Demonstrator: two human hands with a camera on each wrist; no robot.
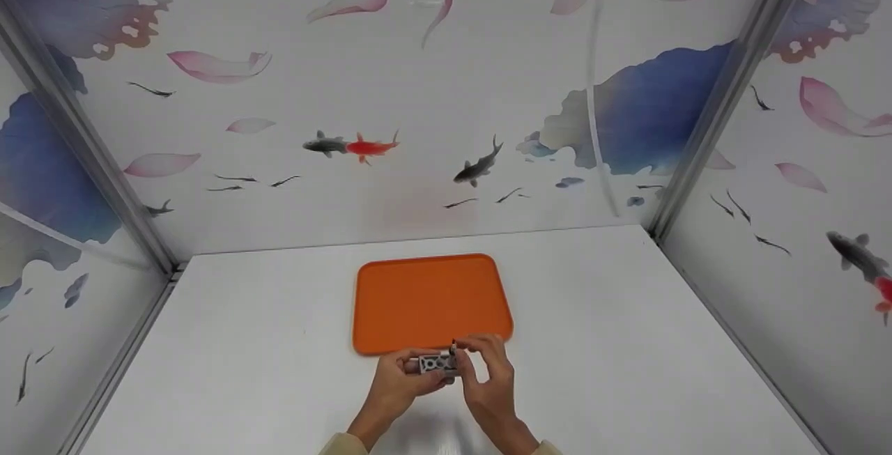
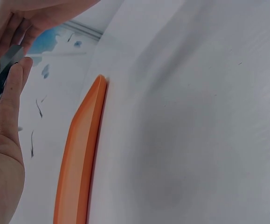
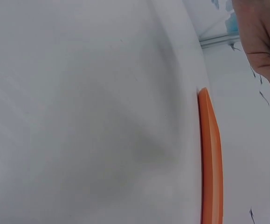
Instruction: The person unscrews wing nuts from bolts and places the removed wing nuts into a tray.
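Just in front of the orange tray, both hands meet at a small grey block with round holes in the head view. My left hand grips its left part between thumb and fingers. At the block's right end a small dark piece sticks up, and the thumb and forefinger of my right hand pinch there. In the left wrist view the held block shows as a grey and dark edge, partly covered by fingers. The right wrist view shows only part of a hand; the block is out of sight there.
The orange tray lies flat on a white table, its far edge close to the back wall. Printed white panels with fish and petals enclose the table at the back and both sides, joined by grey metal posts.
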